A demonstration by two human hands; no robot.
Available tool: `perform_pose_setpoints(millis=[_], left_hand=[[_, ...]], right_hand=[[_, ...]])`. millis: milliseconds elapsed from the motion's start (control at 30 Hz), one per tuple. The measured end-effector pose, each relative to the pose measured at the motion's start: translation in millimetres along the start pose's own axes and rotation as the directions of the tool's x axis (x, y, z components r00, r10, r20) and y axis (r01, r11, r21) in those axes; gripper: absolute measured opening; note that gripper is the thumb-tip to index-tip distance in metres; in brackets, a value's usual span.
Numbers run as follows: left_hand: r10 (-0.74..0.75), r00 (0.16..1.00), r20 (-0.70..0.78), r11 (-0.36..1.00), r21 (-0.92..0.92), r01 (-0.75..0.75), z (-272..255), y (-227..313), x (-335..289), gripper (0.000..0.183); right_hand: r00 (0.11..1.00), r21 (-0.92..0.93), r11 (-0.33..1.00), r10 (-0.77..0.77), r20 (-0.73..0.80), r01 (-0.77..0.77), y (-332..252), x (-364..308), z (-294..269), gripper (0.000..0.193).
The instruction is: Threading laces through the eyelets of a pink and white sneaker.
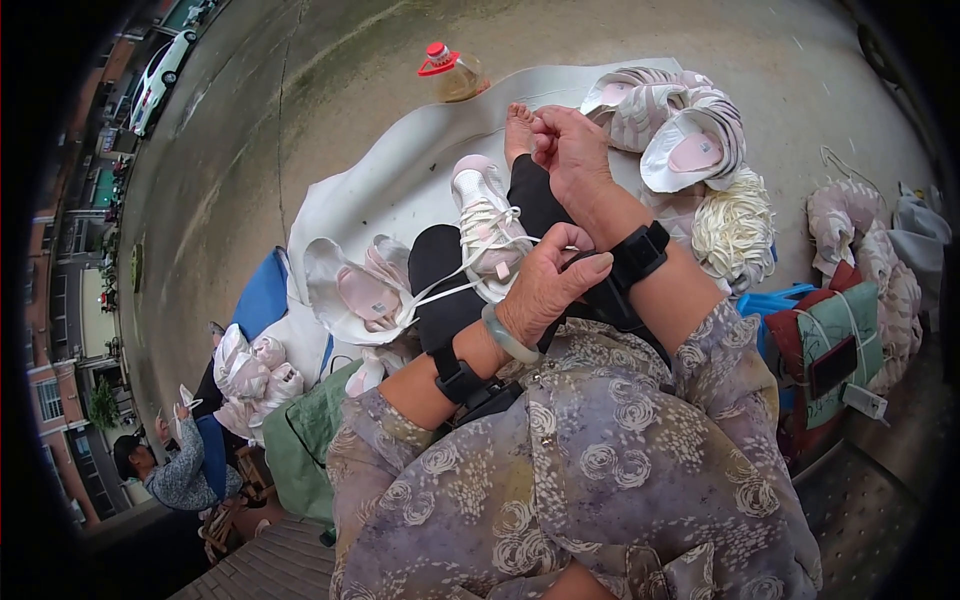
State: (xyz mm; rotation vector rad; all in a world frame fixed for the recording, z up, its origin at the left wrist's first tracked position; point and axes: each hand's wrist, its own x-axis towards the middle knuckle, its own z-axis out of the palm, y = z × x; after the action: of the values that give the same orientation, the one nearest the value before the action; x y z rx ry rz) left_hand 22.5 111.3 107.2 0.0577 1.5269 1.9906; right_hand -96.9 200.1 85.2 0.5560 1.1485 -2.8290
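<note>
A white and pink lace-up sneaker upper (485,215) lies between my black-clad legs, with white laces (490,222) threaded through its front. A loose lace end trails left across my dark knee. My left hand (545,280) is beside the upper's heel, fingers curled and thumb stretched out; what it holds, if anything, is hidden. Farther out, my right hand (575,150) is raised with its fingers pinched next to a bare foot (518,130); anything in that pinch is too small to make out. Black straps circle both wrists.
Stacked shoe uppers (695,140) and a bundle of white laces (735,225) sit to the right. Another upper (365,295) lies left on the white sheet (375,180). A red-capped bottle (455,78) stands beyond. A phone (833,367) rests at right. Another person (185,465) sits far left.
</note>
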Motion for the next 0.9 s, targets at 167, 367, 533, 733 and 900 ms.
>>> perform_pose_setpoints(millis=[167,367,533,733,900], left_hand=[[-0.035,0.999,-0.03,0.99,-0.138,0.031,-4.2,8.2,4.1,0.018],[0.101,0.993,-0.063,0.972,-0.207,-0.112,-2.5,8.9,3.4,0.017],[0.131,0.985,-0.111,0.959,-0.237,-0.154,-1.8,2.8,-0.7,0.014],[0.09,0.985,-0.148,0.926,-0.351,-0.137,2.8,-5.5,-7.3,0.016],[0.101,0.983,-0.156,0.925,-0.349,-0.151,4.5,5.9,-4.5,0.016]], right_hand=[[0.978,-0.088,0.974,-0.209,-0.002,0.208,0.3,-5.1,21.4,0.007],[0.832,-0.341,0.76,-0.519,0.194,0.553,2.8,7.1,24.1,0.01],[0.189,-0.355,-0.384,-0.406,0.894,0.852,12.5,-1.4,19.2,0.026],[0.135,-0.066,-0.423,0.136,0.981,0.904,22.6,-17.6,17.8,0.028],[0.148,-0.075,-0.47,0.12,0.982,0.88,15.4,-13.2,20.6,0.023]])
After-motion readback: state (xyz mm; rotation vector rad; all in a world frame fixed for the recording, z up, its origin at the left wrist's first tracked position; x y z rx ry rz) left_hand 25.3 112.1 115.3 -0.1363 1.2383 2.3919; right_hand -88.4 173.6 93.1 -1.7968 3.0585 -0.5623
